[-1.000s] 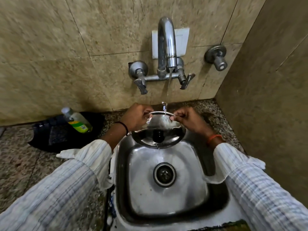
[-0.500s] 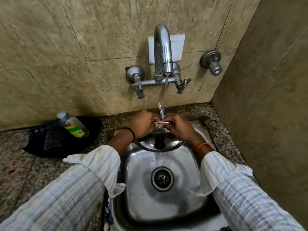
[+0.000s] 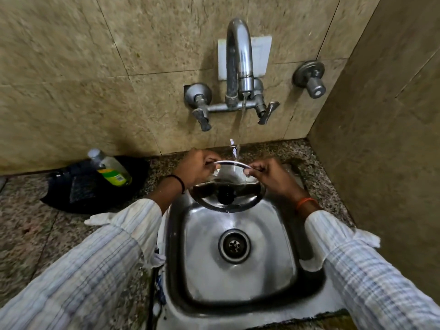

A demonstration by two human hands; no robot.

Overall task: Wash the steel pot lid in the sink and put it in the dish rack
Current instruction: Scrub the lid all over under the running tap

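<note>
The round steel pot lid [image 3: 247, 196] with a black knob is held over the far end of the steel sink [image 3: 238, 270], under running water from the wall tap [image 3: 239, 60]. My left hand [image 3: 195, 166] grips the lid's far rim on the left. My right hand [image 3: 269, 173] grips the far rim on the right. The stream strikes the rim between my hands. The lid is tilted, its knob side facing me. No dish rack is in view.
A green-labelled soap bottle [image 3: 110, 169] lies on a black cloth [image 3: 83, 186] on the granite counter, left of the sink. A second valve [image 3: 312, 78] sticks out of the tiled wall at right. A side wall stands close on the right.
My hands have spread apart along the lid's far rim after being bunched together at the middle. The lid shows more of its rim under the stream.
</note>
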